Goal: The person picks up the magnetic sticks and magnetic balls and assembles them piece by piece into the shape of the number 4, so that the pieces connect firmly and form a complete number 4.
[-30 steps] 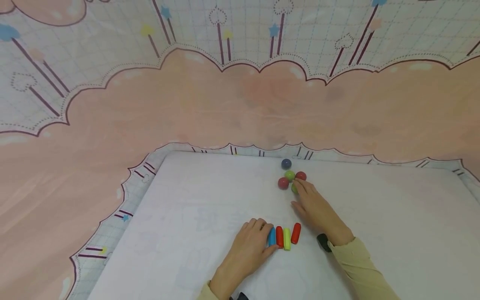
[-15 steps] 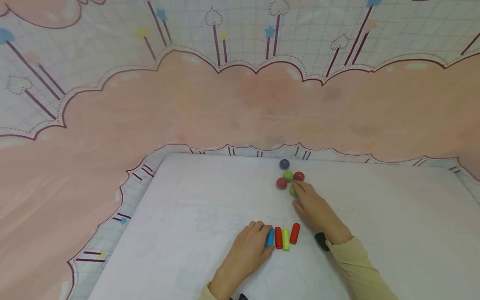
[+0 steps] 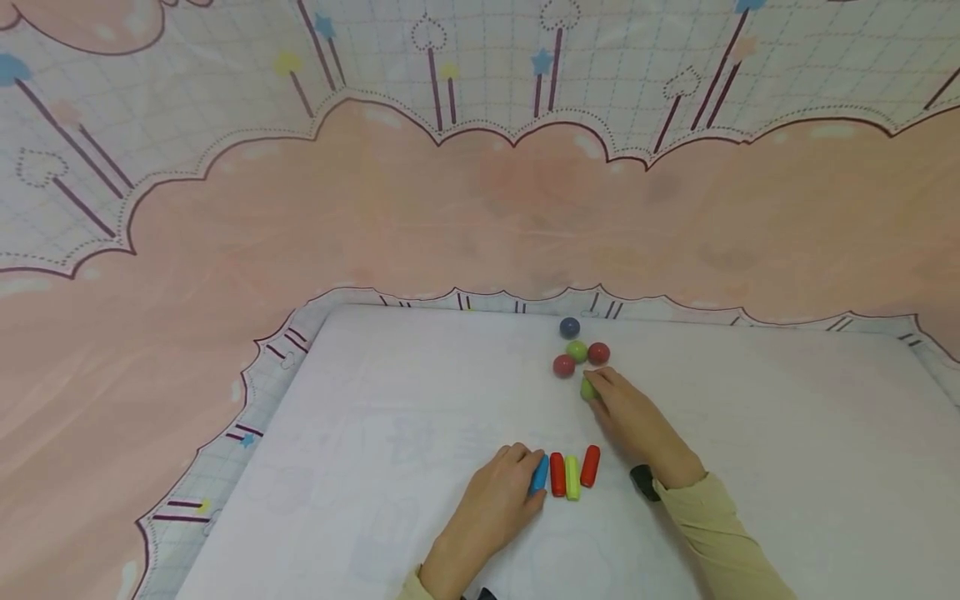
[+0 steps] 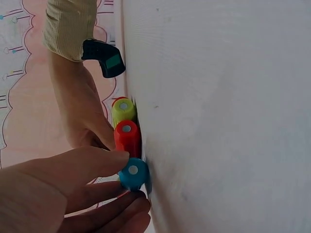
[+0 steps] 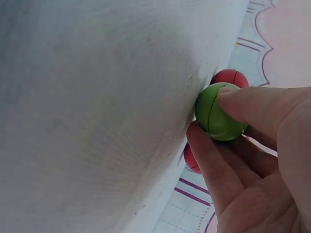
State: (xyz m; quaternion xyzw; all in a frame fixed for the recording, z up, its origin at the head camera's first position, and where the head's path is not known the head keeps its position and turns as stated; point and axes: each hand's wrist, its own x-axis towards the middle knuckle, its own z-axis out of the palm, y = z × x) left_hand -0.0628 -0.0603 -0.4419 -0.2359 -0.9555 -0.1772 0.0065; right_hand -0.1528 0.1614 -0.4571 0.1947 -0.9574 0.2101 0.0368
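Observation:
My left hand pinches a blue cylinder on the white table, thumb on one side and fingers on the other. Its round end, with a pale dot in the middle, shows in the left wrist view. Beside it stand a red cylinder, a yellow-green cylinder and, slightly slanted, another red cylinder. Farther off, my right hand grips a green ball between thumb and fingers, low over the table. A seam runs round this ball. In the head view the fingers hide part of it.
Just beyond the right hand lie a red ball, another green ball and a second red ball. A dark blue ball sits behind them, near the far edge of the white table. Patterned cloth surrounds it.
My right hand has drawn its green ball slightly toward me, away from the other balls, and its thumb has closed in on it. The left hand stays nearly in place; the blue cylinder leans slightly more.

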